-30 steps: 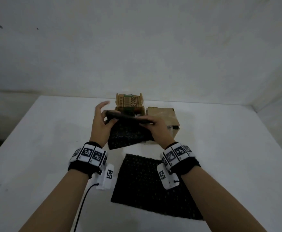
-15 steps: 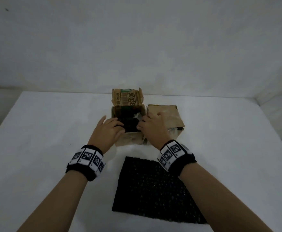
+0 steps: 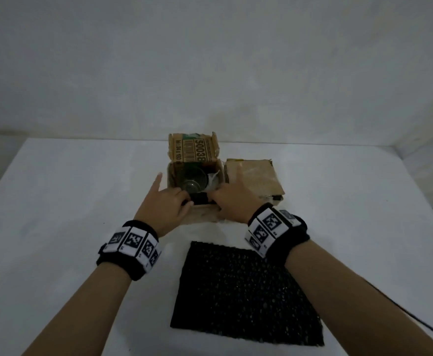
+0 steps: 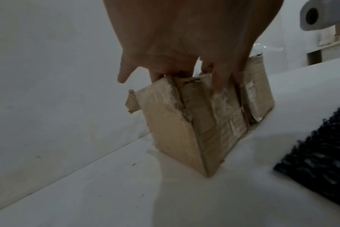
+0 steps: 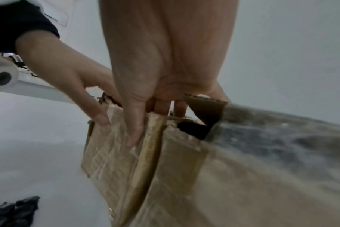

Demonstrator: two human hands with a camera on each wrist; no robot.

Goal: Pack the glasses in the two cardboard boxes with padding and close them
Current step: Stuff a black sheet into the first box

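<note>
An open cardboard box (image 3: 202,215) stands mid-table with its printed lid flap (image 3: 193,150) up. A clear glass (image 3: 192,182) lies inside it beside crumpled white wrap (image 3: 214,179). A folded black padding sheet (image 3: 200,199) is tucked against the near wall. My left hand (image 3: 169,204) and right hand (image 3: 231,201) both hook over that wall, fingers inside on the padding, thumbs outside. The left wrist view has the left thumb (image 4: 219,86) on the box front (image 4: 194,122). The right wrist view has the right thumb (image 5: 135,135) there too. A closed second box (image 3: 254,176) touches the first on its right.
A second black padding sheet (image 3: 243,294) lies flat on the white table (image 3: 69,227) just in front of the boxes, between my forearms. A dark cable (image 3: 416,322) trails off at the right. Plain walls close the table's far side and right side.
The black padding I held up over the box a second ago has gone down into it. Both hands lowered with it and now sit on the near wall.
</note>
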